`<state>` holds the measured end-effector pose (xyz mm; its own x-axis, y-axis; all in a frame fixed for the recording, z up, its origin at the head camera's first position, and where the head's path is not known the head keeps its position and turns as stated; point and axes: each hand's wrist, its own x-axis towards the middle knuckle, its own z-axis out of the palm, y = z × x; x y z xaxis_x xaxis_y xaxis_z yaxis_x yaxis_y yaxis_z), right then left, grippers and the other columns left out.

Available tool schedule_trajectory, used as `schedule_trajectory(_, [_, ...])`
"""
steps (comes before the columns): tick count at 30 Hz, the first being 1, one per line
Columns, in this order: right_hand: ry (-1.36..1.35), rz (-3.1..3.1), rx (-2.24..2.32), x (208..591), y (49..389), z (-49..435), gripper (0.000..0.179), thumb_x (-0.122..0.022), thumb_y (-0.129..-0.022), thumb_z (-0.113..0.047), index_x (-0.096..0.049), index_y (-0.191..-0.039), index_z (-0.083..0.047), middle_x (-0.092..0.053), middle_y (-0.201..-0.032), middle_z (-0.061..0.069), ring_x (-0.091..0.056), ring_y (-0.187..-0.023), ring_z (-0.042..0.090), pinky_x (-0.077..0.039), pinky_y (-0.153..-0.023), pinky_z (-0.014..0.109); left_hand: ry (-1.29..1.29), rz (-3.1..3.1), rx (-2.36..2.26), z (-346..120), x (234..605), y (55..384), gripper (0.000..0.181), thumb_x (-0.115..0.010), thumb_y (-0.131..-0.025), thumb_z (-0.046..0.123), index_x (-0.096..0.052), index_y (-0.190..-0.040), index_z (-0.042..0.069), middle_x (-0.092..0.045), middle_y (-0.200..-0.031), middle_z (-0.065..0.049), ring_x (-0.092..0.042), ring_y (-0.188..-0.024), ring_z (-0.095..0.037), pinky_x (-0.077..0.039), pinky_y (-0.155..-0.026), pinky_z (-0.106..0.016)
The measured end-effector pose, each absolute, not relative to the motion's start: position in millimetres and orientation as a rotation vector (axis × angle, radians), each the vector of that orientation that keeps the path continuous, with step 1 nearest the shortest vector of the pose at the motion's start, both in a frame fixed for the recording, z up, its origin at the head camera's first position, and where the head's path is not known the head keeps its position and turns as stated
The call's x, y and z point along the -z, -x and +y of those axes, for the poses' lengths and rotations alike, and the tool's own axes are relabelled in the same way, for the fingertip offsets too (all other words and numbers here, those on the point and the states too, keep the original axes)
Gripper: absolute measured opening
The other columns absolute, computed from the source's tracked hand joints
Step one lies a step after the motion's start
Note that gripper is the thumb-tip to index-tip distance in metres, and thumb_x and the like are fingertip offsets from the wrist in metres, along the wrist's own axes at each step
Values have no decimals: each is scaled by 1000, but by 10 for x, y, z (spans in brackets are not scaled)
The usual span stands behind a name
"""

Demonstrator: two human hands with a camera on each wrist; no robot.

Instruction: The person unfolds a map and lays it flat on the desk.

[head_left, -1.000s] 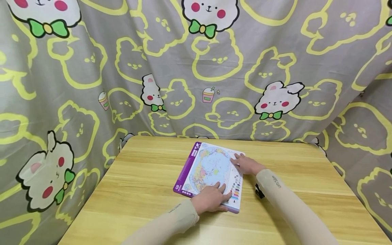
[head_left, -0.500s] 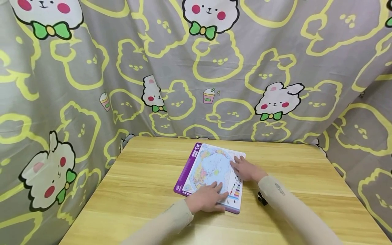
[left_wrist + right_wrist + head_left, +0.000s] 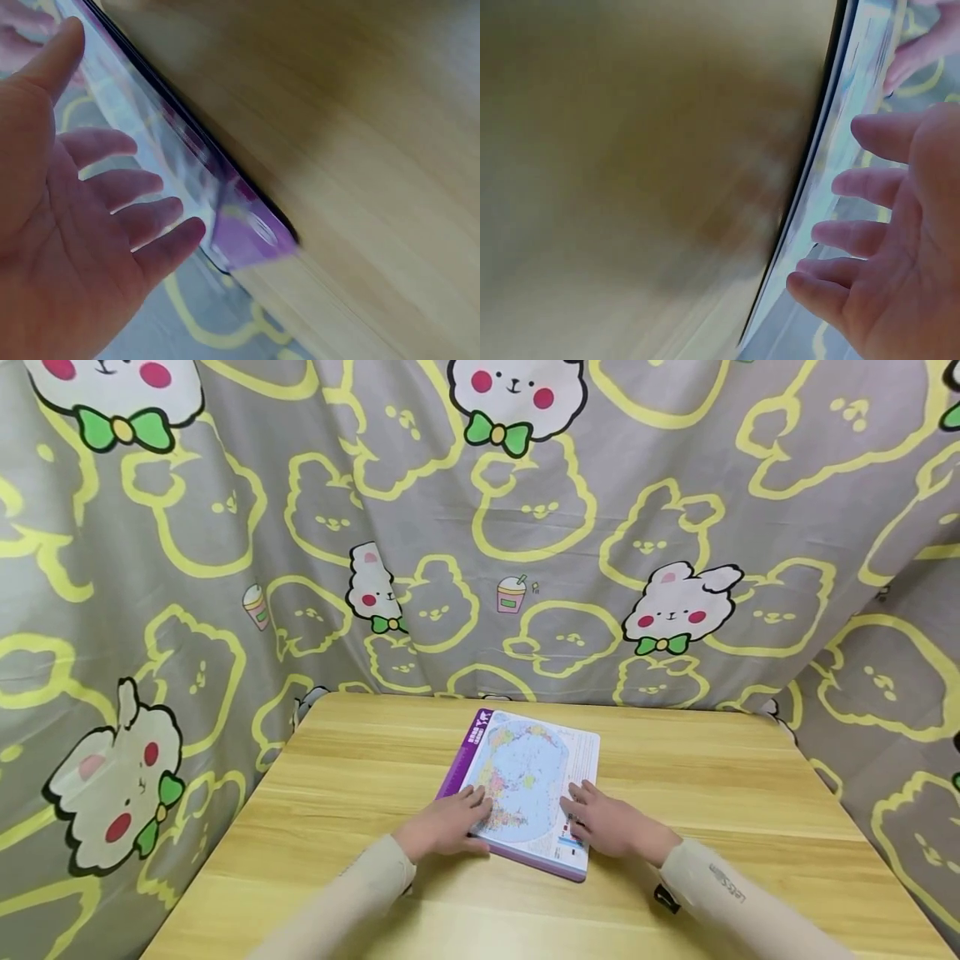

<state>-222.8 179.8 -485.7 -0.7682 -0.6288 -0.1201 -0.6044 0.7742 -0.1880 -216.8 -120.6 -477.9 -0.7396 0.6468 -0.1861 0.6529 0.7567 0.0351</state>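
Observation:
A flat world map board with a purple border lies slightly askew on the wooden table. My left hand is over its lower left side and hides the purple corner in the head view. At the lower right edge is my right hand, fingertips over the printed legend. In the left wrist view, the left hand's loosely bent fingers are near the purple corner. The right wrist view has the right hand with spread fingers beside the board's edge. Whether either hand touches the board, I cannot tell.
The wooden table extends around the board on all sides. A grey patterned curtain hangs behind the table and at both sides. Under the right sleeve shows a small black object.
Both hands have slid apart: the left one leftward off the map's lower middle, the right one down and toward the person along the right edge. The board looks unmoved.

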Motion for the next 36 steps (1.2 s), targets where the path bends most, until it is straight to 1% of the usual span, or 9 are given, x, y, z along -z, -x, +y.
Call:
schedule_trajectory(7, [1082, 2739, 205, 4794, 1967, 1732, 47, -52, -97, -26, -48, -137, 0, -36, -143, 27, -29, -132, 48, -32, -104, 54, -1003, 2736, -61, -1456, 4747, 2268, 78, -61, -86, 51, -39, -143, 2, -29, -149, -22, -26, -137, -37, -25, -111, -44])
schedule_trajectory(14, [1164, 2729, 147, 4810, 1812, 1692, 49, -54, -96, -26, -48, -136, 1, -37, -142, 29, -32, -130, 48, -33, -104, 53, -927, 2704, -125, -1542, 4741, 2311, 76, -61, -87, 49, -38, -144, 4, -25, -151, -21, -22, -139, -35, -27, -110, -45])
schedule_trajectory(21, [1175, 2748, 132, 4835, 1759, 1692, 53, -56, -95, -30, -48, -137, 1, -36, -142, 30, -32, -130, 48, -35, -102, 53, -923, 2697, -86, -1516, 4752, 2324, 76, -61, -87, 49, -39, -144, 5, -25, -152, -18, -21, -139, -34, -27, -110, -44])
schedule_trajectory(29, [1127, 2717, 142, 4835, 1737, 1695, 62, -59, -92, -39, -46, -138, 0, -33, -144, 29, -29, -132, 47, -35, -103, 53, -923, 2705, -38, -1494, 4806, 2351, 76, -60, -86, 52, -39, -145, 8, -27, -152, -16, -22, -139, -32, -28, -110, -43])
schedule_trajectory(36, [1171, 2742, 149, 4865, 1768, 1725, 62, -59, -92, -40, -48, -136, 2, -36, -142, 30, -32, -130, 48, -36, -101, 53, -917, 2707, -11, -1468, 4807, 2326, 76, -60, -86, 53, -39, -145, 8, -27, -152, -16, -24, -139, -33, -30, -109, -44])
